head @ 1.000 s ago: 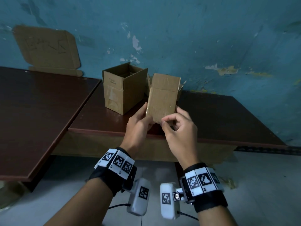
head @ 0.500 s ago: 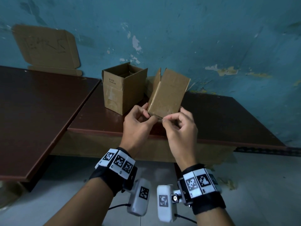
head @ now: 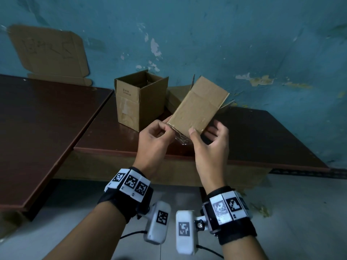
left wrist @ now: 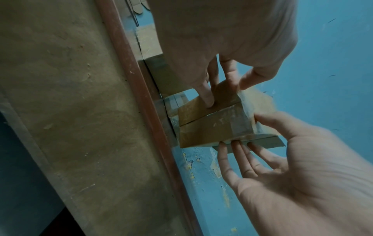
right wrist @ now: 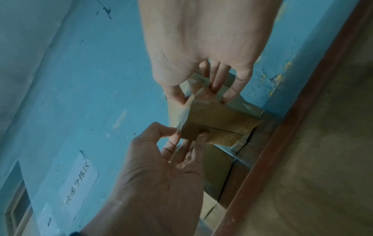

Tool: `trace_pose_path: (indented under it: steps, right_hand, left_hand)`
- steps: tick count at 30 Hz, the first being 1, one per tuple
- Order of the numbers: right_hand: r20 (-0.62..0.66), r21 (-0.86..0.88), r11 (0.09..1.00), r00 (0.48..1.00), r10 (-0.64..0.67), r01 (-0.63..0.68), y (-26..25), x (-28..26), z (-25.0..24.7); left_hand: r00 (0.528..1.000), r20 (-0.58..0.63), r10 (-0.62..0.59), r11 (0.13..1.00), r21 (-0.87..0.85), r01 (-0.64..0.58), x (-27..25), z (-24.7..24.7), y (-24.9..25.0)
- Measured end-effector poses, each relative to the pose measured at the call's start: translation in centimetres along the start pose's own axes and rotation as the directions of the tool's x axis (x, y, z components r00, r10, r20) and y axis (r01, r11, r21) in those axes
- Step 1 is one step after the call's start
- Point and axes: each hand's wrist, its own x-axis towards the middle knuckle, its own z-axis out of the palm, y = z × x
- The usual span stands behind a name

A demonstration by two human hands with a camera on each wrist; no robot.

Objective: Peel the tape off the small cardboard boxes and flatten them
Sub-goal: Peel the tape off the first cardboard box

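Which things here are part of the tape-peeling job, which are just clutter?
Job: held box, clear tape at its bottom edge, left hand pinching it, right hand, open box on the table.
Lying about: cardboard sheet against the wall.

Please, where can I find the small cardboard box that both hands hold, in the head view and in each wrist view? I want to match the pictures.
Head: held box, centre, tilted, above the table's front edge.
Left wrist: held box, centre right, taped bottom toward the camera.
Right wrist: held box, centre, bottom seam visible.
Shared landmark: the table's reddish-brown edge.
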Motion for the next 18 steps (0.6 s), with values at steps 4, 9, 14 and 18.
trace_pose_path:
  steps: [4,9,14,18]
  right_hand:
    - [0.021,-0.049,0.998,0.999,0.037,-0.036,0.06,-0.08,-0.03]
    - [0.040,0.043,0.990,0.991,0.129,-0.131,-0.29,-0.17,0.10]
    - [0.065,0.072,0.987,0.988,0.141,-0.145,-0.53,-0.19,0.46]
    - [0.094,0.052,0.987,0.985,0.147,-0.152,-0.77,-0.43,0.67]
  left_hand:
    - [1.000,-0.016,-0.026,0.999,-0.024,0.025,-0.09,0.10,-0.04]
    - [0.999,0.013,-0.048,0.994,-0.096,0.049,-0.34,0.44,0.34]
    - [0.998,0.057,-0.030,0.995,-0.094,0.035,-0.19,-0.07,0.53]
    - [0.999,0.048,-0.007,0.997,-0.071,0.011,-0.18,-0.15,0.69]
